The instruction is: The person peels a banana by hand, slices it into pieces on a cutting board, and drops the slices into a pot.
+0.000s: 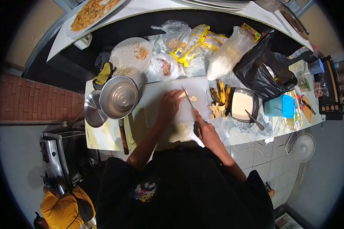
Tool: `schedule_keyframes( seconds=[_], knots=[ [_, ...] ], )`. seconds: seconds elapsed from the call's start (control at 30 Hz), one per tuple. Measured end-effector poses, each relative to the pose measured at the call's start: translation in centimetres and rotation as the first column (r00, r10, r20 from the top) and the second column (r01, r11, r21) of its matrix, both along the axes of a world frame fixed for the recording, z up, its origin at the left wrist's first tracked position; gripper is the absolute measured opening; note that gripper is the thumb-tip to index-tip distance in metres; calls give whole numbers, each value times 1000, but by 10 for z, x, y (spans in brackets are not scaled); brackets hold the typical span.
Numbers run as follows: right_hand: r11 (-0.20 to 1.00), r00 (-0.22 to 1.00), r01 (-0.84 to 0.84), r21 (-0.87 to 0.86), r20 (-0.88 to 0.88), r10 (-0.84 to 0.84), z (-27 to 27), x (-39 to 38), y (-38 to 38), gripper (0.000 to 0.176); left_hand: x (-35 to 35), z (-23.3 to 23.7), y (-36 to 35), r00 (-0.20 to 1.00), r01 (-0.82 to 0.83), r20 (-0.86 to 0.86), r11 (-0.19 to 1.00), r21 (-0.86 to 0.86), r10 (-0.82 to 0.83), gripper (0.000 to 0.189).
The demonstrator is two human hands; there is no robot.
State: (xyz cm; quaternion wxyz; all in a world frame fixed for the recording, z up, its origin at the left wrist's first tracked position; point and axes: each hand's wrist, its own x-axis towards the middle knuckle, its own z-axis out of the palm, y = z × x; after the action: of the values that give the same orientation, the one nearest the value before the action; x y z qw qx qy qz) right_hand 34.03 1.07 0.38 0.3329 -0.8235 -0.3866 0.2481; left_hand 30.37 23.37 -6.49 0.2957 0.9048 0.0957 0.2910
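Observation:
My left hand (171,103) is closed over a peeled banana (184,94) on the white cutting board (156,114). In my right hand (206,133) is a knife (189,98), its blade angled up and left beside the banana's cut end. A cut piece of banana (193,98) lies just right of the blade. Banana peels (220,93) sit to the right of the board, with pale chunks (216,111) in front of them. Beside the peels is a black square bowl (234,117) of cream-coloured batter (242,105), a spoon (255,120) resting in it.
Left of the board are a metal pan (118,97) and a metal bowl (93,110). Behind stand a white tub (135,49), yellow packets (191,45), a bag of white powder (231,51) and a black plastic bag (263,65). A blue-lidded container (288,106) stands right. A person in orange (65,208) is lower left.

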Motion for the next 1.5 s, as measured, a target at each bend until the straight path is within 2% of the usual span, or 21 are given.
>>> schedule_keyframes(
  seconds=[0.13, 0.2, 0.27, 0.33, 0.5, 0.53, 0.63, 0.77, 0.87, 0.93, 1.07, 1.13, 1.33, 1.5],
  knots=[
    [998, 996, 2, 64, -86, 3, -1, 10, -6, 79, 1, 4, -2, 998, -11, -63, 1000, -25, 10, 30],
    [999, 990, -3, 54, -140, 11, -4, 9, -9, 80, 1, 3, -2, 999, -31, -36, 999, -15, 31, 30],
    [998, 993, 1, 63, -118, 6, -6, 6, -9, 81, -1, 1, -2, 998, -50, -24, 999, -14, 50, 31],
    [998, 994, 12, 65, -106, -5, -7, -2, -11, 81, -3, 4, -3, 998, -45, -56, 994, -103, 39, 33],
    [996, 998, 25, 90, -53, -20, -11, -7, -9, 79, -9, 4, -13, 998, -67, -23, 998, -16, 66, 33],
    [998, 996, 27, 57, -87, -22, -5, -7, -8, 79, -8, 5, -13, 997, -78, -15, 997, -5, 78, 33],
    [996, 999, 21, 86, -32, -18, -3, -10, -8, 79, -11, -1, -14, 995, -49, 79, 998, -39, 52, 32],
    [998, 999, 12, 61, -32, -10, -7, -7, -9, 79, -10, -1, -11, 999, -39, 36, 999, -38, 40, 32],
    [1000, 997, 14, 19, -75, -12, -8, -9, -9, 80, -10, -3, -12, 996, -43, 74, 998, -39, 46, 32],
    [998, 999, 14, 69, -30, -12, -7, -8, -6, 81, -7, -8, -11, 988, -39, 144, 998, -51, 46, 32],
    [999, 996, 10, 50, -90, -6, -3, -8, -3, 81, -7, -6, -10, 992, -54, 114, 998, -37, 58, 31],
    [998, 1000, 3, 64, -28, -1, -2, -10, -2, 81, -9, -3, -11, 996, -73, 53, 997, -41, 75, 30],
    [999, 1000, -14, 31, 17, 13, -15, -12, -2, 83, -12, 12, -17, 993, -107, -46, 992, -66, 105, 28],
    [999, 998, -23, 24, 66, 21, -18, -12, -1, 84, -11, 13, -14, 994, -88, -68, 993, -84, 82, 28]
  ],
)
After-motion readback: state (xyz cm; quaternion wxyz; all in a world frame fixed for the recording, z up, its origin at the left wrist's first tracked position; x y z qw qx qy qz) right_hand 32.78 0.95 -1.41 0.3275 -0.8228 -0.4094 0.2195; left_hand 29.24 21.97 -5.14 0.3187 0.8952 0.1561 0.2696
